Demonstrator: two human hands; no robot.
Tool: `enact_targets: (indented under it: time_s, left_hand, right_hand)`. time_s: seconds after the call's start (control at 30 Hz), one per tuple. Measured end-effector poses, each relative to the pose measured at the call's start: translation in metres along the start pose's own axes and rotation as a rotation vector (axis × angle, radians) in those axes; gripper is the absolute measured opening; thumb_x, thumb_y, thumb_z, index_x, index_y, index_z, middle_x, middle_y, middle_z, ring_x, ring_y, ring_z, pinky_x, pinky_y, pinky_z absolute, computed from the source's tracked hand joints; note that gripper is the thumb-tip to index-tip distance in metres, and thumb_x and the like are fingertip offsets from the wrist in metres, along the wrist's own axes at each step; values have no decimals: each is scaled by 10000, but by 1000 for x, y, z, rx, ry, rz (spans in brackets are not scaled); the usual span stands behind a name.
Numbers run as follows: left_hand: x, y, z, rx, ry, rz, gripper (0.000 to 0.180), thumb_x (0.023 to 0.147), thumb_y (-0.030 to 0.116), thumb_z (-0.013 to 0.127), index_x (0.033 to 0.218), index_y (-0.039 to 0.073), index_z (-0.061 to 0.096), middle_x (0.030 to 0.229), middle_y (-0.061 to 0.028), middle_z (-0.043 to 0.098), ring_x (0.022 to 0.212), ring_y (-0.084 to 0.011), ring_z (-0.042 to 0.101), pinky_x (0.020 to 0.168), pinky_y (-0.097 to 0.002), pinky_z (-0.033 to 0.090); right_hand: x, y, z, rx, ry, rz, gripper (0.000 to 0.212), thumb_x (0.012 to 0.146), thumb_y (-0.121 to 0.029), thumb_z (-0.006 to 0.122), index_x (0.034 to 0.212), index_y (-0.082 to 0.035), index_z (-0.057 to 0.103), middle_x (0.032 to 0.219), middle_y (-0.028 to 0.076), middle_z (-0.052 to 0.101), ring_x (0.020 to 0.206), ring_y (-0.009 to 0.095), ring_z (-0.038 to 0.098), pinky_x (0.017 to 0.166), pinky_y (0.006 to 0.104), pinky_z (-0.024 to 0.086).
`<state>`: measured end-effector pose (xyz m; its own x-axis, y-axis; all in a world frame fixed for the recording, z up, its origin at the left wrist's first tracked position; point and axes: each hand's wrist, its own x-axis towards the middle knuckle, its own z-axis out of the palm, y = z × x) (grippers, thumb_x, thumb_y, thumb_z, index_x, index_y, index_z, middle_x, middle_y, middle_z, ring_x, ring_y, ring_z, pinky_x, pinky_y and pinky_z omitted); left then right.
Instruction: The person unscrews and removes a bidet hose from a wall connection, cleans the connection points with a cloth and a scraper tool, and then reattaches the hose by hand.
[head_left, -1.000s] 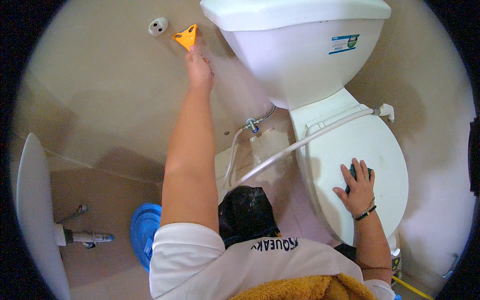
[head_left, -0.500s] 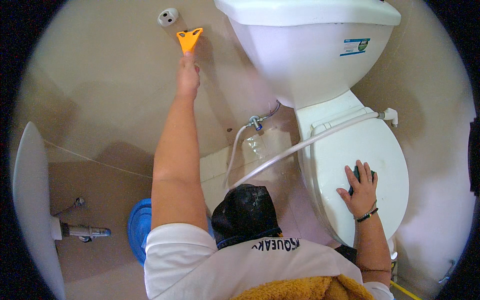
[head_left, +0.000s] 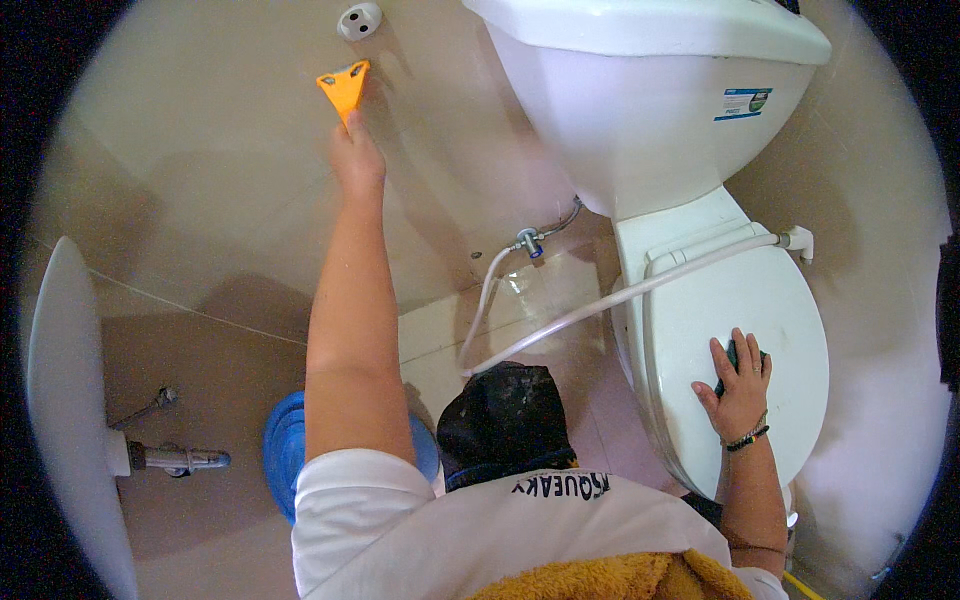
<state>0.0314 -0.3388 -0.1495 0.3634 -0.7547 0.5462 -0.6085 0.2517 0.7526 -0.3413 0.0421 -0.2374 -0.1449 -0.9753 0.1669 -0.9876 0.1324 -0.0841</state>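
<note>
From the head view I saw my left hand (head_left: 357, 160) clenched on the orange scraper (head_left: 345, 88), its blade against the beige wall tile (head_left: 200, 170); my right hand (head_left: 738, 385) pressed a dark cloth (head_left: 735, 355) flat on the closed toilet lid (head_left: 740, 300).

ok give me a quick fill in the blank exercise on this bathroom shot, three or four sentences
1. The left hand holds an orange ____ against the beige wall.
2. The right hand presses a dark cloth on the closed toilet ____.
3. A white hose runs across in front of the toilet's ____ lid.
4. Below the left arm, a ____ bucket stands on the floor.

Missing words: scraper; lid; white; blue
</note>
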Motion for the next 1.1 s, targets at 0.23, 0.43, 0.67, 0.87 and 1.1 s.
enact_targets:
  time_s: [0.23,0.43,0.67,0.87,1.1]
  left_hand:
    - [6,27,-15,53,-29,0,454,826,398,341,931,-22,479,875,-214,530,851,-344,500,711,-387,374]
    - [-1,57,-26,175,8,73,471,823,411,334,951,-19,479,893,-221,523,869,-362,485,722,-396,370]
    - [3,47,-22,176,-39,125,473,822,405,343,945,-32,477,877,-233,523,863,-364,489,710,-401,377]
    - [2,28,-19,224,-12,214,495,824,423,318,948,-29,476,874,-225,525,862,-366,488,716,-400,373]
    - [-16,24,-13,189,-66,151,468,821,389,344,890,-50,491,823,-230,534,813,-357,512,686,-400,384]
  right_hand:
    - [0,0,3,-10,8,-21,581,657,-493,521,1131,-167,439,1220,148,327,1128,337,278,883,529,188]
    - [1,1,2,-23,3,-5,575,644,-449,559,1133,-176,433,1225,141,321,1124,335,284,881,530,193]
    - [-2,1,1,7,-6,6,571,643,-454,556,1131,-183,437,1227,126,322,1125,331,285,880,530,198]
    - [-2,2,2,12,4,24,563,647,-452,554,1134,-194,435,1226,122,324,1124,324,290,882,527,202]
    - [-4,6,6,1,5,16,577,632,-441,570,1139,-204,430,1231,108,323,1131,315,285,895,507,206]
